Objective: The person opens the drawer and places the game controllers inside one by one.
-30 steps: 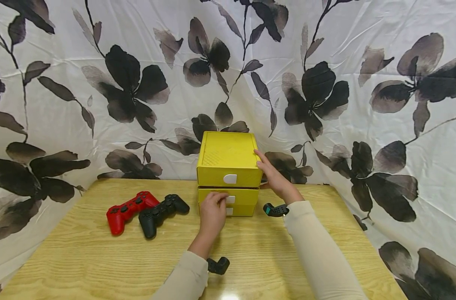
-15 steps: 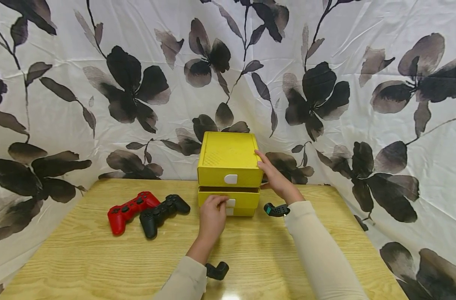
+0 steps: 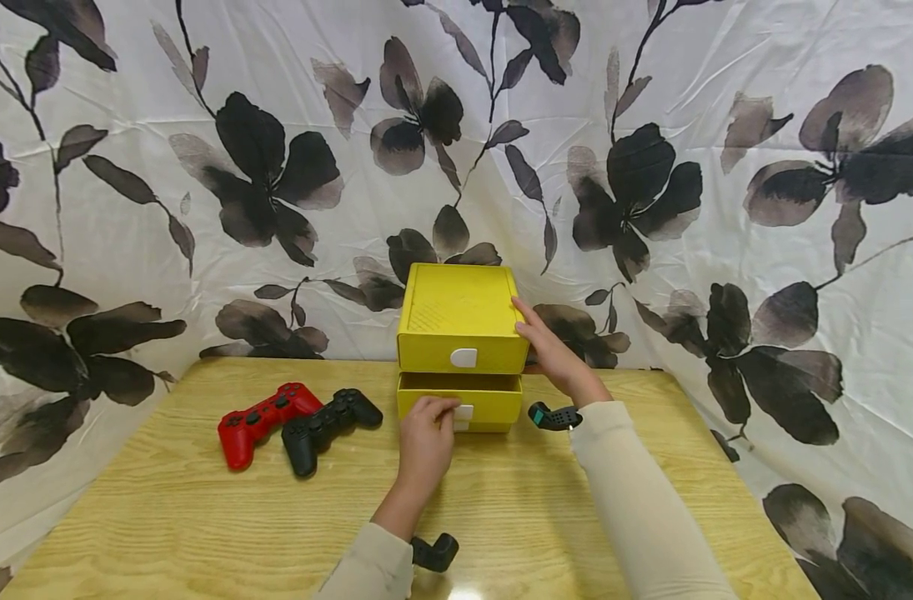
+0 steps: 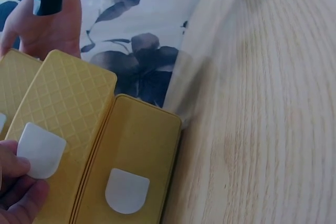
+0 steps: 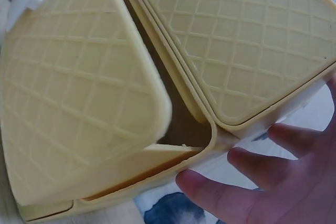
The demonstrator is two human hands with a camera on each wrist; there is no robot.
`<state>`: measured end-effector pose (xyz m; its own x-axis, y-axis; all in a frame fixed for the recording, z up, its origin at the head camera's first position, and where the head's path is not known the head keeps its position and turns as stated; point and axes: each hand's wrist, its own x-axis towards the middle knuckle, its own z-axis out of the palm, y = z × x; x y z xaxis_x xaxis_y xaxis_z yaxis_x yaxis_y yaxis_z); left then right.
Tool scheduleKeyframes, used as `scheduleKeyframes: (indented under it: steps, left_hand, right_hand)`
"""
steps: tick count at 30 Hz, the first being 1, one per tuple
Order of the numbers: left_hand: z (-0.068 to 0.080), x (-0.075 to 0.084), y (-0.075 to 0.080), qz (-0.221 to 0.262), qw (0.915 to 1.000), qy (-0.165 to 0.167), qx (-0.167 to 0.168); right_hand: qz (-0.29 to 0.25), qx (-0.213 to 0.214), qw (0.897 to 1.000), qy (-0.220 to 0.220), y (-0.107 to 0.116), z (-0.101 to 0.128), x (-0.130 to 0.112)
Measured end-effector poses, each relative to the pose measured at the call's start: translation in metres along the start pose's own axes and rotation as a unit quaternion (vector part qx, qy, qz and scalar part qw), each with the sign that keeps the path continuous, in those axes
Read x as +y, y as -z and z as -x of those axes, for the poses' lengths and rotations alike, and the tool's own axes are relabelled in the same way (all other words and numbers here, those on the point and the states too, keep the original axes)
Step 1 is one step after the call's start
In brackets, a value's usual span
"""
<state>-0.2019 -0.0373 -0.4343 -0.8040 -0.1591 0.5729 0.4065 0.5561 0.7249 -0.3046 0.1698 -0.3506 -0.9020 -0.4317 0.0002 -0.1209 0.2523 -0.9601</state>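
Observation:
A yellow drawer unit (image 3: 459, 300) with three stacked drawers stands near the back of the table. Its middle drawer (image 3: 494, 406) is partly pulled out, leaving a dark gap below the top drawer. My left hand (image 3: 426, 442) pinches that drawer's white tab handle (image 4: 42, 150) between thumb and fingers. Below it, the bottom drawer (image 4: 142, 135) sits closed with its own white tab. Against the unit's right side rests my right hand (image 3: 557, 358). In the right wrist view its fingers (image 5: 220, 192) are spread and touch the side wall. The drawer's inside is mostly hidden.
On the table (image 3: 201, 533), left of the unit, lie a red game controller (image 3: 264, 421) and a black game controller (image 3: 328, 429), touching or nearly so. A floral cloth (image 3: 501, 167) hangs right behind the table. Each wrist wears a small black camera.
The middle drawer has slid out toward me, widening the gap above its front. My left hand has moved slightly nearer with the tab; the right hand has stayed on the unit's side.

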Motion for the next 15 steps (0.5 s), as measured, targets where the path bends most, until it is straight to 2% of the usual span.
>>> scheduleKeyframes:
  steps: [15]
  left_hand:
    - [0.0104,0.0035,0.0075,-0.005,0.9996,-0.027,0.007]
  right_hand:
    - [-0.013,-0.014,1.0,-0.008,0.003,-0.0018,0.0011]
